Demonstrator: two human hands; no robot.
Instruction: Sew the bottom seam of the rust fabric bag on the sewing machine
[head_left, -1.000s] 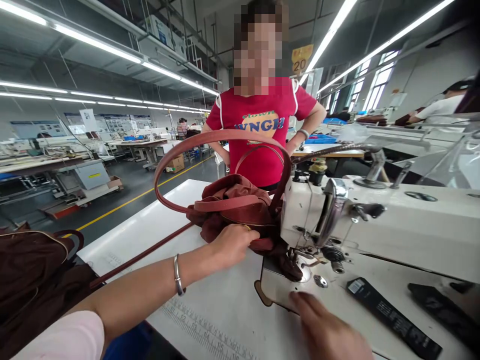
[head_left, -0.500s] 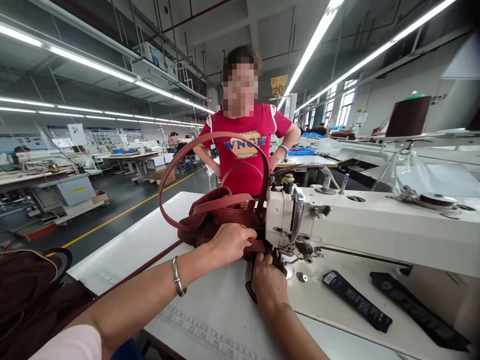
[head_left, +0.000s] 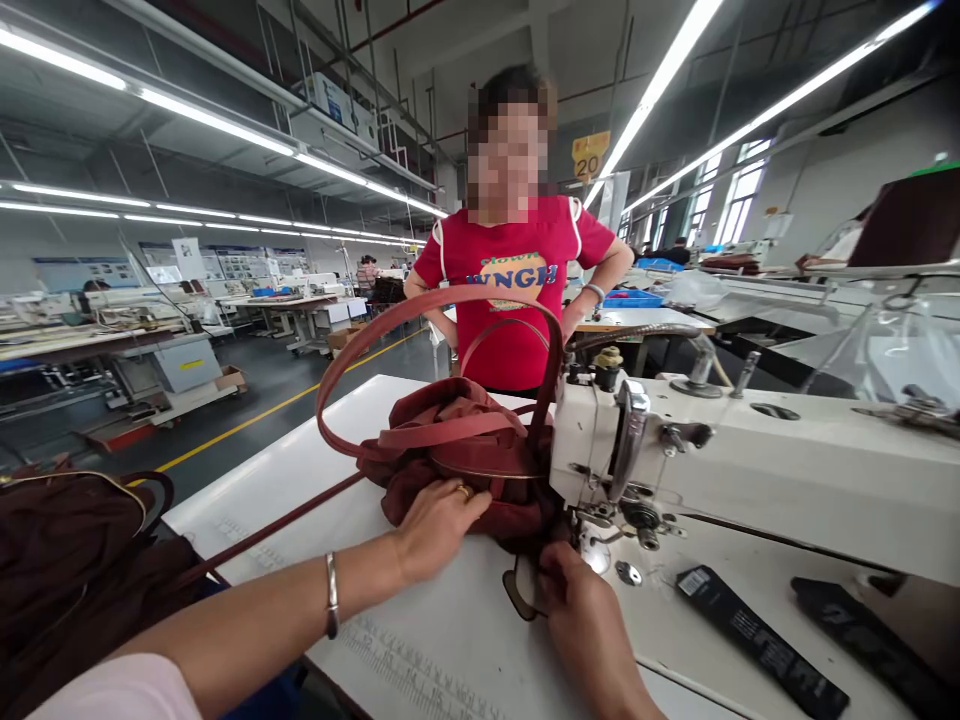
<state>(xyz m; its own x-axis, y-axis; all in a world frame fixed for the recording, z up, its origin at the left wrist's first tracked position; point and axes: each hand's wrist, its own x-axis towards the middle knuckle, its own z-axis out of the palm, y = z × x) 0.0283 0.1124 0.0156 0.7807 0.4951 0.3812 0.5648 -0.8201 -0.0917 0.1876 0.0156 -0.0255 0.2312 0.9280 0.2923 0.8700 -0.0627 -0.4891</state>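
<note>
A dark red bag (head_left: 465,455) with a long looped handle lies bunched on the white table, its right side up against the head of the sewing machine (head_left: 592,450). My left hand (head_left: 439,525), wearing a ring and a silver bangle, is closed on the front of the bag, with some fingertips hidden in its folds. Close to the machine's needle area, my right hand (head_left: 589,610) pinches the bag's dark lower edge. A small dark-rimmed loop (head_left: 519,598) sticks out left of these fingers. The needle itself I cannot make out.
Two black printed strips (head_left: 761,640) lie on the machine bed at right. More dark red bags (head_left: 67,550) are heaped at left. A ruler scale (head_left: 405,670) marks the table's front. Across the table stands a person in a red shirt (head_left: 514,350), hands on hips.
The view has shifted. My left hand has moved left along the bag, away from the needle area. My right hand has drawn slightly back toward me, and more of the bag's front shows.
</note>
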